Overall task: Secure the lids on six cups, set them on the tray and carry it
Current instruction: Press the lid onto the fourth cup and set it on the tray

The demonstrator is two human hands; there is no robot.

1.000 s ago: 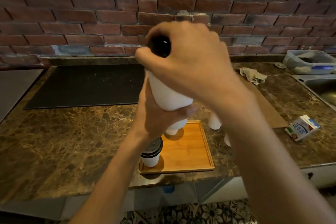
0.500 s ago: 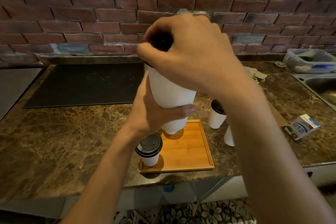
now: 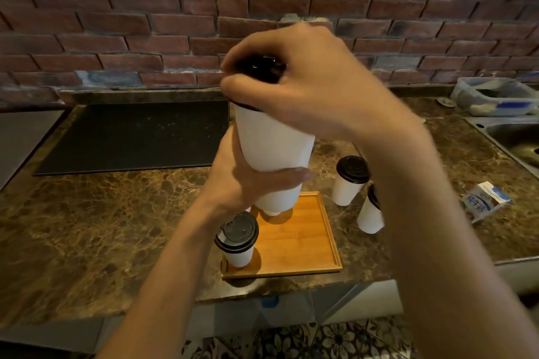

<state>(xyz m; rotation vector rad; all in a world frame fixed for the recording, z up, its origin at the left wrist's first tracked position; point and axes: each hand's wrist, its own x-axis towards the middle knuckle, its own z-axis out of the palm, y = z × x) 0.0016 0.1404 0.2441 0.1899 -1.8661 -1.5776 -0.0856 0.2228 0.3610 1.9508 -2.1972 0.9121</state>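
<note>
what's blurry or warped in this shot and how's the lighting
Head view: the right hand gripping the black lid is smeared by motion blur; head view: the brick wall bows with wide-angle distortion; head view: light is dim and warm, with a soft shadow beside the lidded cup on the tray.

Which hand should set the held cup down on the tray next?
Left. The left hand wraps the cup body, above the tray; the right hand only covers the lid.

Both forearms rise from the lower frame edge. The left hand (image 3: 245, 181) grips a white cup (image 3: 274, 143) mid-frame; the right hand (image 3: 315, 87), above, curls its fingers (image 3: 242, 48) over the black lid (image 3: 259, 70).
</note>
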